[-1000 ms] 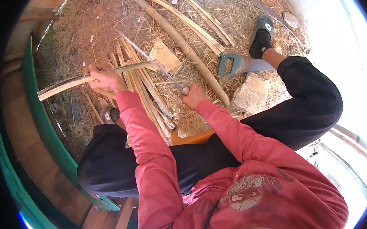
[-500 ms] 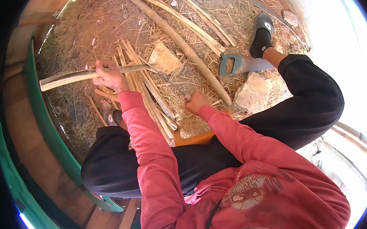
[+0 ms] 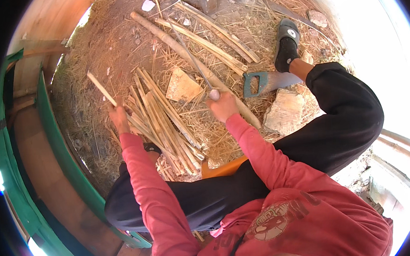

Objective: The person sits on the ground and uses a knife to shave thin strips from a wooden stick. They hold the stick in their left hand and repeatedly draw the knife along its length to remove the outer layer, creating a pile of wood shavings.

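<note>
My left hand (image 3: 119, 119) is closed around a thin strip (image 3: 103, 89); its long axis runs up and left, away from me, over the pile (image 3: 167, 125); my right hand (image 3: 222, 107) grips a blade (image 3: 192, 60), close beside.

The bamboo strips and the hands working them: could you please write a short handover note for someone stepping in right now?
Left hand: closed around one thin bamboo strip, its free end pointing up and away from the body.
Right hand: gripping the handle of a long thin blade that points away over the ground.
Pile of split strips: on the straw in front of the knees.
Thicker poles: lying further out, unsplit.
Handsaw: on the ground beside a flat stone, unused.
Done: a good pile of strips. Left: the poles.
</note>
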The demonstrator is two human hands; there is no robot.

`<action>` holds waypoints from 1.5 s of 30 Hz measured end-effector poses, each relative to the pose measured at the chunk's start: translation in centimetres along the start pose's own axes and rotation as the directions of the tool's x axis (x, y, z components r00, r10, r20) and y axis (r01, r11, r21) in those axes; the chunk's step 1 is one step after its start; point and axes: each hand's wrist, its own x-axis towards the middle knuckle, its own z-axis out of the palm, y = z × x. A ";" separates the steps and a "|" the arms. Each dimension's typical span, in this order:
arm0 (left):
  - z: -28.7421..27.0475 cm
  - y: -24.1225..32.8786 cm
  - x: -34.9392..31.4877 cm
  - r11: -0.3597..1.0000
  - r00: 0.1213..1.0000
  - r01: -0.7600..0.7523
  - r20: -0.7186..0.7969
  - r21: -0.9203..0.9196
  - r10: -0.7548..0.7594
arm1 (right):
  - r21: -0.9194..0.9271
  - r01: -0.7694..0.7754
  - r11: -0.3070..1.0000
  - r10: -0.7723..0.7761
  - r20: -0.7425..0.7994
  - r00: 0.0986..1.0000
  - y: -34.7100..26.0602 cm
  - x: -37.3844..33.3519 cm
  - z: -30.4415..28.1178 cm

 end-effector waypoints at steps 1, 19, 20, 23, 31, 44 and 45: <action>2.0 -3.1 0.6 0.942 0.977 0.019 -0.204 0.336 0.053 | 0.027 0.050 0.998 -0.049 -0.036 0.998 -0.7 -0.1 -0.7; 27.1 14.2 -22.3 0.343 0.201 -0.937 0.700 -0.067 0.685 | 0.583 0.277 0.764 -0.031 -0.395 0.918 -4.8 0.0 -9.0; 26.2 14.4 -21.6 0.380 0.209 -0.919 0.680 -0.110 0.703 | 0.580 0.274 0.767 -0.037 -0.387 0.921 -4.7 0.1 -8.9; 24.0 15.8 -18.2 0.169 0.130 -0.982 0.348 -0.084 0.928 | 0.553 0.277 0.786 -0.067 -0.369 0.927 -4.3 0.2 -8.4; -3.0 29.2 -11.0 0.307 0.544 -0.790 -0.375 -0.531 0.751 | 0.534 0.264 0.803 -0.085 -0.337 0.938 -5.7 -0.7 -7.1; -6.7 24.0 -12.8 0.186 0.823 -0.264 -0.121 -0.947 0.555 | 0.380 0.347 0.857 -0.317 -0.142 0.938 -6.8 -2.7 -5.4; -6.5 23.7 -13.1 0.255 0.813 -0.318 -0.123 -0.913 0.570 | 0.370 0.362 0.856 -0.333 -0.140 0.932 -6.9 -2.8 -5.3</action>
